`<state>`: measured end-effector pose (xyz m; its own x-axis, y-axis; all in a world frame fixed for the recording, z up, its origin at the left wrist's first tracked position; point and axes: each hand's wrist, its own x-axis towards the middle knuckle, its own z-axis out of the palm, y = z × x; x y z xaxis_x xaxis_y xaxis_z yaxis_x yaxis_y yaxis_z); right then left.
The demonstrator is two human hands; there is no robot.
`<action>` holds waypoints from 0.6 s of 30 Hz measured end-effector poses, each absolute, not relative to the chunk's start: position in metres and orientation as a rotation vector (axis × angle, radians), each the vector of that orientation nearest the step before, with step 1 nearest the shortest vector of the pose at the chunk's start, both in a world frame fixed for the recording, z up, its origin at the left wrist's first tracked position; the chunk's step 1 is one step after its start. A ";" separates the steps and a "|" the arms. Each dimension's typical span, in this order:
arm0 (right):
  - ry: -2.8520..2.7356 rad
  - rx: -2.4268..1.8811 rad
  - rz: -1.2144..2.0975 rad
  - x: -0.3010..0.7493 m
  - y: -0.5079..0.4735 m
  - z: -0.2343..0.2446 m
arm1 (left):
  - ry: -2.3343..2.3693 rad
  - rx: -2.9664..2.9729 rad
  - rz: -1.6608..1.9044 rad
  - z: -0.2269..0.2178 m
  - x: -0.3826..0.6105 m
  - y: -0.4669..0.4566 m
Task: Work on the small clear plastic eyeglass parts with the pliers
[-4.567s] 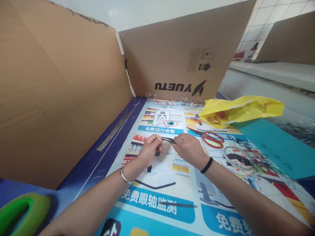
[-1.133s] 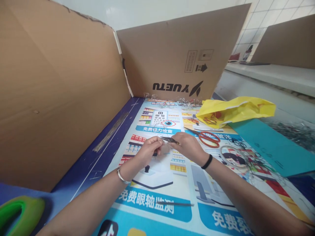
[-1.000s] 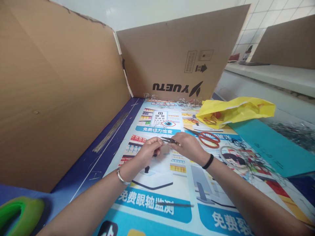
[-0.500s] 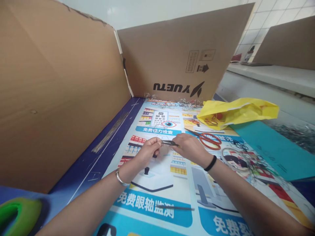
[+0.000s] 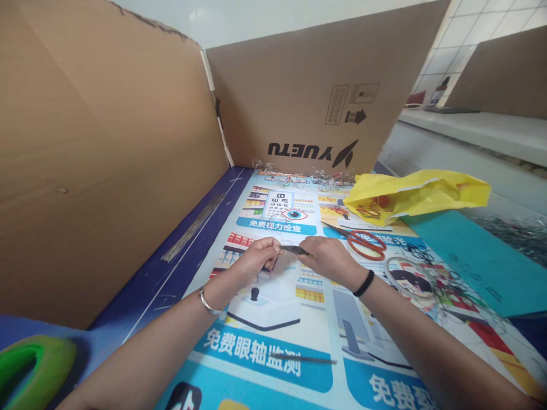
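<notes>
My right hand [image 5: 331, 261] is closed around the handles of dark needle-nose pliers [image 5: 294, 250], whose tip points left. My left hand [image 5: 255, 263] pinches a thin wire [image 5: 280, 238], and the pliers' tip meets it at my fingertips. Fine loops of the wire stick out above my left fingers; the end inside the pinch is hidden. Orange-handled scissors [image 5: 366, 245] lie just beyond my right hand, blades toward the upper left. A thin dark strip [image 5: 305, 359] lies on the printed sheet nearer to me.
Cardboard panels [image 5: 299, 102] stand at the back and left. A bundle of thin wires [image 5: 192, 230] lies at left, green tape [image 5: 51, 370] at lower left. On the right are a yellow bag [image 5: 448, 191], a wire coil [image 5: 388, 273] and a teal sheet [image 5: 482, 267] with tangled wire beyond.
The pliers' jaws, slightly apart before, now look closed together. Both hands stay almost in place, and the view has shifted slightly.
</notes>
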<state>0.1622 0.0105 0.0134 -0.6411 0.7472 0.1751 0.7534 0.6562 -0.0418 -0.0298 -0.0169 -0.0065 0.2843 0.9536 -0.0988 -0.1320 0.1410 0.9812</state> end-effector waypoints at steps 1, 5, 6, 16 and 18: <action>-2.689 -1.235 -0.024 0.163 0.011 0.013 | 0.947 1.136 0.985 -0.006 -0.030 -0.017; -2.675 -1.194 0.159 0.165 0.015 0.009 | 0.945 1.153 0.995 -0.007 -0.030 -0.018; -2.680 -1.171 0.197 0.166 0.016 0.009 | 0.942 1.156 0.991 -0.007 -0.030 -0.018; -2.768 -1.075 -0.061 0.170 0.014 0.019 | 0.901 1.174 0.930 -0.012 -0.034 -0.014; -2.774 -1.077 -0.088 0.169 0.014 0.020 | 0.894 1.178 0.937 -0.012 -0.034 -0.015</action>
<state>0.1694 0.0136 0.0196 -0.7265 0.6648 0.1741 0.6745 0.7382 -0.0043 -0.0337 -0.0146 -0.0118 0.3547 0.9317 -0.0778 -0.1219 0.1286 0.9842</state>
